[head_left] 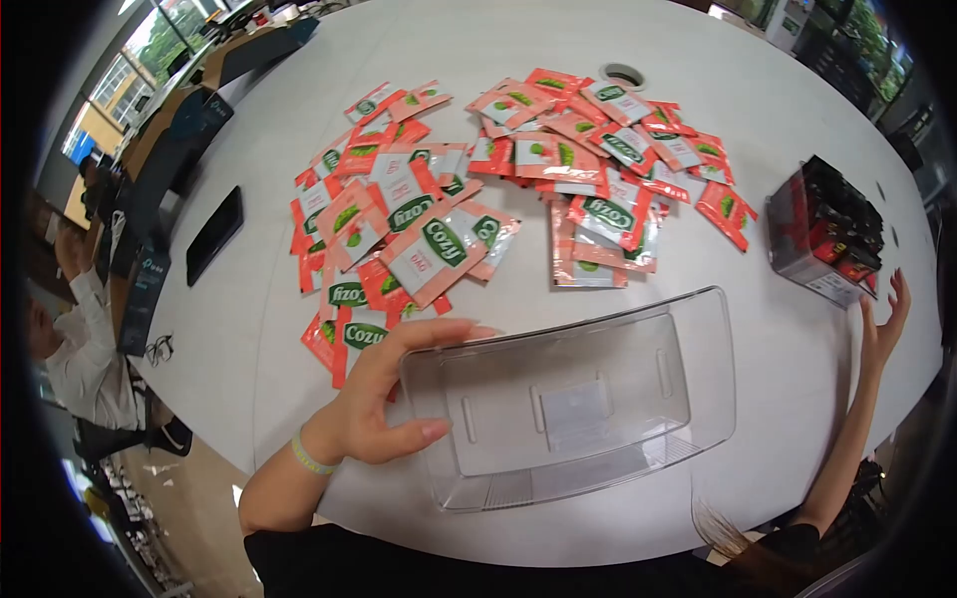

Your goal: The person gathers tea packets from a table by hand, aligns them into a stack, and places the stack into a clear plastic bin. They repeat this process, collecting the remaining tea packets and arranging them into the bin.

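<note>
A clear plastic bin (638, 349) is tilted near the table's front, its inside facing me. My left hand (374, 404) grips the bin's left end, thumb at the near side and fingers along the far rim. Far to the right, my right hand (883, 329) has its fingers apart, right at the near corner of a clear box (797, 254) filled with black and red packets (837, 224). Beyond the bin lie two loose heaps of pink and white Cozy sachets, a left heap (429, 244) and a right heap (623, 145).
A dark phone or tablet (215, 235) lies left of the sachets. Eyeglasses (159, 350) rest by the left table edge. A round cable hole (623, 75) is at the back. Beyond the left edge sits another person (90, 349) in a white top, beside dark boxes (147, 279).
</note>
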`<action>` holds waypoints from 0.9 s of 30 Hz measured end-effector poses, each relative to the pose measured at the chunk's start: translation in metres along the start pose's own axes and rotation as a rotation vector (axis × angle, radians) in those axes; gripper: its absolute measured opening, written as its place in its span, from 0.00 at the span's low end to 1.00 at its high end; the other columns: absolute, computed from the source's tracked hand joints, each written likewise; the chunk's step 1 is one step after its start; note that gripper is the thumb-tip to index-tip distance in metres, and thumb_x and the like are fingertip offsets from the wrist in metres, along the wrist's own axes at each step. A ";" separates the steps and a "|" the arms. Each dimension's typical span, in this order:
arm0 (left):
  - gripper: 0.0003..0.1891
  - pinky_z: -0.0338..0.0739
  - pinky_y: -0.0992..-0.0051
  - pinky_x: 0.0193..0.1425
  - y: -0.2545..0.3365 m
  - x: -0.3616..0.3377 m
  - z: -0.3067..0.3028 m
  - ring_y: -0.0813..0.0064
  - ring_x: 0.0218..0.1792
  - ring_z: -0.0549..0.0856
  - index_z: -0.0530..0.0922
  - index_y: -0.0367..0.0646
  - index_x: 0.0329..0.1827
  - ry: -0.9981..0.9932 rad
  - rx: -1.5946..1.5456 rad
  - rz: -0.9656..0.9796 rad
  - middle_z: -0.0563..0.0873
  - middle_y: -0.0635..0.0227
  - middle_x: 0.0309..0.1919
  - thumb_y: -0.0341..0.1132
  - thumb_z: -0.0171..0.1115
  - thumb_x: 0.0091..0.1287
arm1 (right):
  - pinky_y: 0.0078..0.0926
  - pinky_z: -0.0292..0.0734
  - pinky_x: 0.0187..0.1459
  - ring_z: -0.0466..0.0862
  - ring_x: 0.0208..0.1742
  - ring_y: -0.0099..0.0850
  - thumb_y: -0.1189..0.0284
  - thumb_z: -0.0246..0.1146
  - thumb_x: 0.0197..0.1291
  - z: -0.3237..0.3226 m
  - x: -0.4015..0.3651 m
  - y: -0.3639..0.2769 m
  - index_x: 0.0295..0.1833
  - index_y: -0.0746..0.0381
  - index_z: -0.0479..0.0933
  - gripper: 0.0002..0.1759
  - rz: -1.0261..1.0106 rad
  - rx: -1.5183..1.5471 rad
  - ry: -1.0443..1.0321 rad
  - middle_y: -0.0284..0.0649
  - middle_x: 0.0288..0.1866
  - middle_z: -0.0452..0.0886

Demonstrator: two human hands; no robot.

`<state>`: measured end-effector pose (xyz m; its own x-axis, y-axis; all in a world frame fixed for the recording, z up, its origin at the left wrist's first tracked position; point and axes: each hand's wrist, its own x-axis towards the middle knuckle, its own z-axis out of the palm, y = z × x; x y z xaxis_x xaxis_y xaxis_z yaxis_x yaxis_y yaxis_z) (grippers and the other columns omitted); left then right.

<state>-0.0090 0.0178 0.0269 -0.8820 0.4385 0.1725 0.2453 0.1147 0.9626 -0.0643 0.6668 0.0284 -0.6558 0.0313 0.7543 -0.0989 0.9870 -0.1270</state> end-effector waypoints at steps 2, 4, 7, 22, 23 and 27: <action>0.37 0.66 0.67 0.67 0.004 0.003 0.002 0.63 0.62 0.76 0.66 0.35 0.66 -0.024 -0.041 0.012 0.75 0.53 0.62 0.35 0.65 0.49 | 0.37 0.66 0.63 0.71 0.65 0.37 0.73 0.66 0.60 -0.007 -0.002 -0.009 0.66 0.64 0.66 0.29 -0.197 -0.044 0.172 0.46 0.65 0.70; 0.37 0.67 0.67 0.66 0.009 0.003 0.005 0.62 0.61 0.77 0.67 0.35 0.65 -0.042 -0.091 0.005 0.76 0.53 0.61 0.34 0.65 0.48 | 0.37 0.69 0.59 0.73 0.61 0.42 0.79 0.65 0.58 -0.009 -0.002 -0.034 0.61 0.67 0.68 0.25 -0.391 -0.018 0.277 0.50 0.60 0.72; 0.37 0.69 0.68 0.65 0.010 0.002 0.009 0.61 0.60 0.78 0.68 0.34 0.64 -0.049 -0.118 -0.050 0.78 0.52 0.60 0.33 0.64 0.46 | 0.39 0.75 0.49 0.77 0.52 0.45 0.84 0.65 0.51 -0.003 -0.015 -0.104 0.57 0.67 0.70 0.25 -0.589 0.132 0.161 0.53 0.53 0.73; 0.29 0.65 0.65 0.69 0.016 0.011 0.008 0.63 0.63 0.75 0.70 0.35 0.63 -0.083 -0.012 0.015 0.77 0.53 0.60 0.35 0.62 0.57 | 0.36 0.69 0.61 0.77 0.59 0.49 0.78 0.61 0.53 0.098 0.026 -0.244 0.64 0.65 0.69 0.29 -0.199 0.502 -0.469 0.52 0.57 0.78; 0.27 0.66 0.65 0.69 0.015 0.011 0.008 0.64 0.63 0.75 0.70 0.35 0.63 -0.088 -0.036 -0.006 0.77 0.54 0.60 0.35 0.60 0.60 | 0.34 0.71 0.59 0.79 0.55 0.46 0.78 0.60 0.53 0.094 0.025 -0.242 0.63 0.65 0.70 0.28 -0.129 0.508 -0.509 0.51 0.54 0.79; 0.21 0.67 0.66 0.67 0.020 0.012 0.007 0.65 0.62 0.76 0.72 0.35 0.61 -0.101 -0.007 -0.079 0.78 0.57 0.59 0.35 0.53 0.68 | 0.27 0.74 0.53 0.82 0.47 0.38 0.81 0.58 0.53 0.096 0.020 -0.233 0.59 0.66 0.72 0.24 -0.230 0.470 -0.478 0.49 0.47 0.82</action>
<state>-0.0119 0.0318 0.0471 -0.8533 0.5160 0.0748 0.1737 0.1462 0.9739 -0.1261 0.4228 0.0112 -0.8257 -0.3485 0.4436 -0.5160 0.7842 -0.3445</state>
